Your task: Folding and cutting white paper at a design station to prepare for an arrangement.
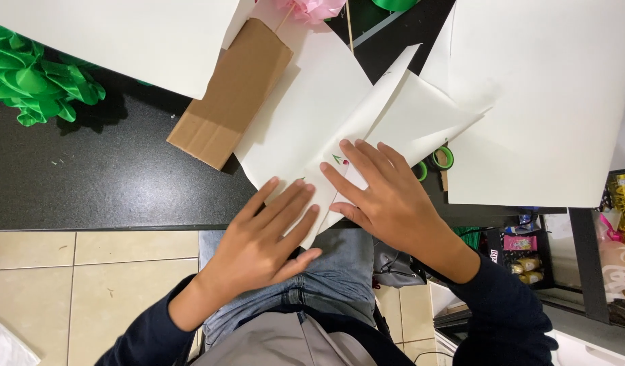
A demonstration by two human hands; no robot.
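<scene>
down at the near edge of the black worktop [109, 176], both hands lie flat on a folded white paper sheet [312, 108]. left hand [268, 234] is spread wide, fingers pressing its lower point; right hand [387, 196] is open too, palm down just beside. brown cardboard piece [231, 95] lies touching the sheet's left side; green paper pompom [34, 81] sits at the far left edge.
</scene>
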